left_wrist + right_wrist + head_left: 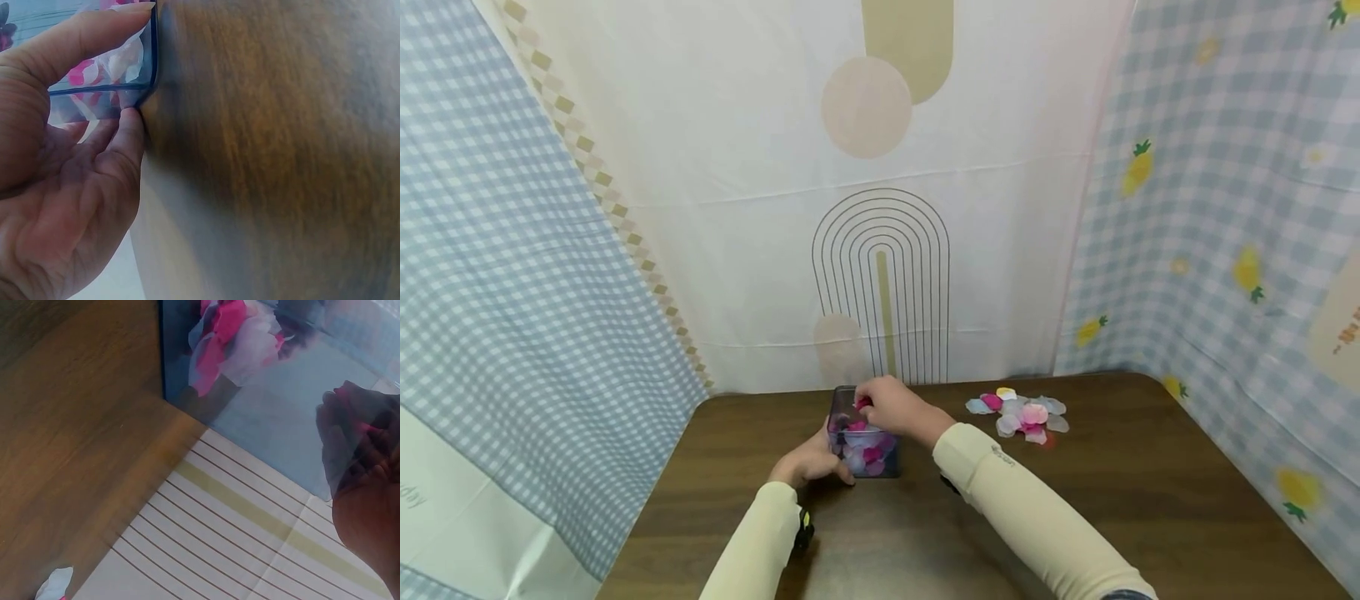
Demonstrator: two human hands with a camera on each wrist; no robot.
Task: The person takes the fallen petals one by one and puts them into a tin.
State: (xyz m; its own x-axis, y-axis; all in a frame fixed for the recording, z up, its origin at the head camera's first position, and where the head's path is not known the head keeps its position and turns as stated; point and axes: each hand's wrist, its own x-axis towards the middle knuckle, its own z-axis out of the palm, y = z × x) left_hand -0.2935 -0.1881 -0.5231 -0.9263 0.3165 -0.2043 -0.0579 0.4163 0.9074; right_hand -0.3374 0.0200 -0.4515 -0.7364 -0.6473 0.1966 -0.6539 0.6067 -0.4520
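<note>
A clear plastic box with a dark tint stands near the table's back edge. Pink, white and purple petals fill its lower part. My left hand holds the box from the left; in the left wrist view its thumb lies along one wall while the fingers curl at a bottom edge. Over the box's mouth, my right hand pinches a deep pink petal. In the right wrist view the fingers of that hand appear bent at the box's rim, with pink showing between them.
Loose petals in pink, white, pale blue and yellow lie in a spread to the right of the box. The wooden table meets a patterned cloth at the back, and checked cloths hang on both sides.
</note>
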